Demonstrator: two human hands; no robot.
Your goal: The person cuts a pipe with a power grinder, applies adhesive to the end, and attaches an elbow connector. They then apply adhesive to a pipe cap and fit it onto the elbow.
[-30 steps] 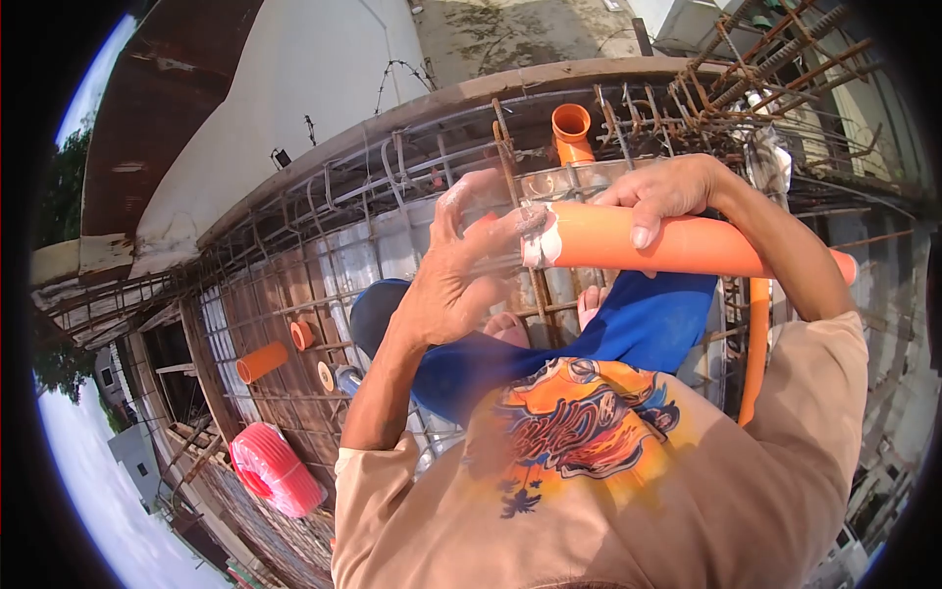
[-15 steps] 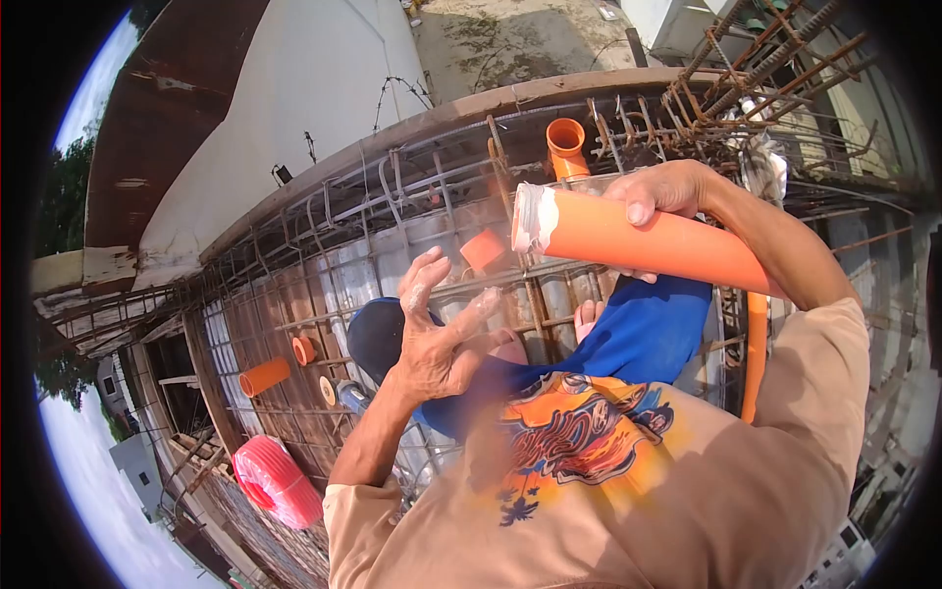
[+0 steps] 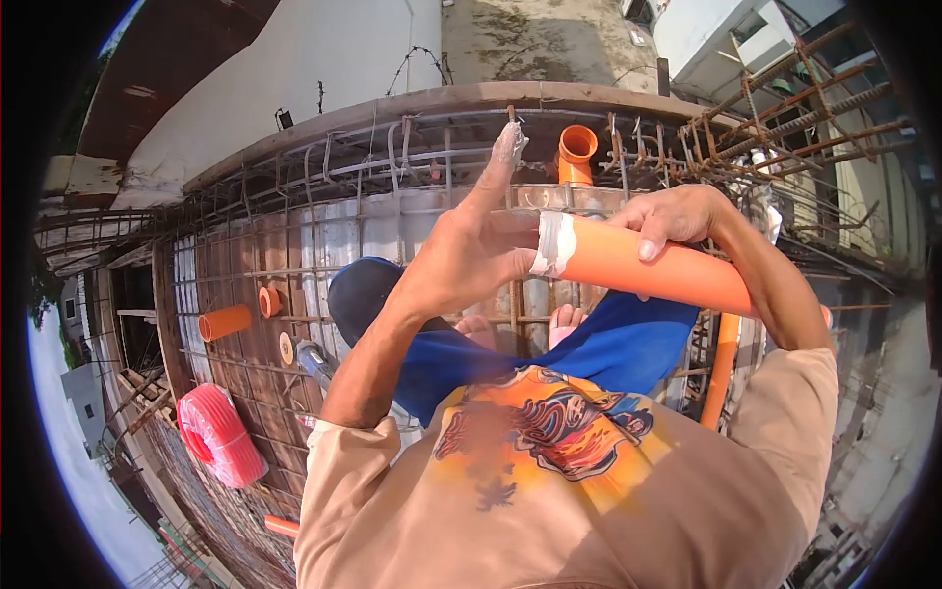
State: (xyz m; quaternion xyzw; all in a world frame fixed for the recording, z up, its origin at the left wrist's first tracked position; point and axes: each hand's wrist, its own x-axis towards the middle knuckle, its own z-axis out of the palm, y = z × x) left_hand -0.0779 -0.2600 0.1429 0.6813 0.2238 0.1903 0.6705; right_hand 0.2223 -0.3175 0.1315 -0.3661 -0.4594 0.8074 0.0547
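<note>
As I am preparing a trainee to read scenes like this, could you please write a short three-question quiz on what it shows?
1. Multiple choice: What colour is the smear on one end of the pipe?
A) black
B) whitish
C) green

2. True or false: The pink coil lies off to the person's left.

3. Fill in the blank: The pipe is gripped, thumb on top, by the person's ____ hand.

Key:
1. B
2. True
3. Right; the right hand holds the pipe, while the left hand is by the smeared end.
</note>
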